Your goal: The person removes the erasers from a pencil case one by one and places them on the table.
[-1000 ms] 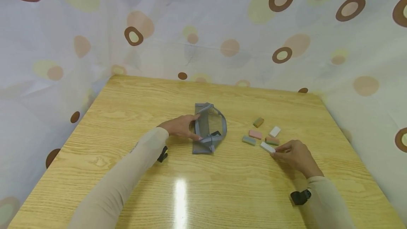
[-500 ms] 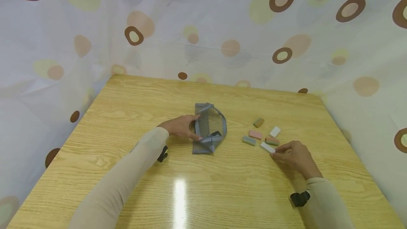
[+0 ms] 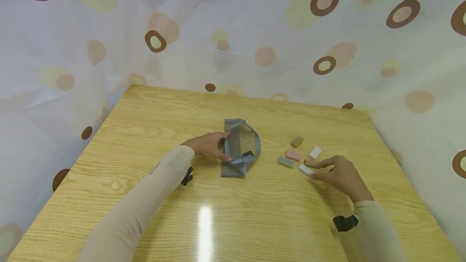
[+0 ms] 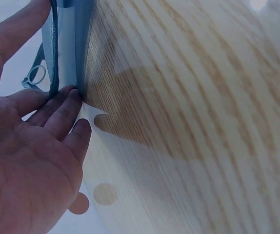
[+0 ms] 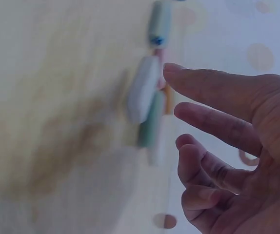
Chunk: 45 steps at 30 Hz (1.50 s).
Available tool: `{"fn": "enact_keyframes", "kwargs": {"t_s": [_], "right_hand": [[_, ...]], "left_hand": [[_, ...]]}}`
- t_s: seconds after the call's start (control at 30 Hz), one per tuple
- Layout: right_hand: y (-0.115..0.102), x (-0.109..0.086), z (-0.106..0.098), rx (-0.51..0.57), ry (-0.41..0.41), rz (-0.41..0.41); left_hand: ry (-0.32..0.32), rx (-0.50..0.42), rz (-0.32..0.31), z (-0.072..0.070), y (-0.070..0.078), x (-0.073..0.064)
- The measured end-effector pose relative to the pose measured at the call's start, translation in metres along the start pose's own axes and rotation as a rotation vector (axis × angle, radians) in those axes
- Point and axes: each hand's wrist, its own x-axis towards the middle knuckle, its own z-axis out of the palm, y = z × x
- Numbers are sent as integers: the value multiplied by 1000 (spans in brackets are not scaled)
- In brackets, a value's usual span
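Note:
My left hand (image 3: 206,144) grips the edge of a grey-blue zip pouch (image 3: 233,169), thumb and fingers spread along its gaping mouth. In the left wrist view, fingertips hold the pouch's zipped edge (image 4: 54,48). A small dark thing (image 3: 248,154) shows inside the pouch. Over on the right, my right hand (image 3: 340,175) hovers with thumb and forefinger parted at the near end of a white eraser (image 3: 306,169), which lies on the table. The right wrist view shows this white eraser (image 5: 144,90) just beyond the fingertips, with nothing held.
Around the white eraser lie a pink eraser (image 3: 293,155), a blue-green one (image 3: 286,162), an orange-and-green one (image 3: 310,162), a brownish one (image 3: 296,141) and a second white one (image 3: 315,152). Spotted cloth (image 3: 265,76) hangs behind the wooden table (image 3: 174,108).
My right hand has let go of the white eraser's end; its forefinger has lifted away and the fingers have parted. The left hand and the pouch stay put.

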Motion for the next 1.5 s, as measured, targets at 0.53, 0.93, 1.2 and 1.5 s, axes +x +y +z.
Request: {"fn": "enact_keyframes", "kwargs": {"t_s": [0.53,0.93,1.2,1.5], "right_hand": [[-94,69,11,9,-46,-181],[-117,96,55,-60,-142,-259],[-120,99,67,-93,-172,-267],[-120,100,74,-138,-174,-332]], "left_hand": [[5,14,13,0,0,0],[4,7,-11,0,0,2],[5,3,-26,0,1,3],[0,-19,-13,2,3,0]]}}
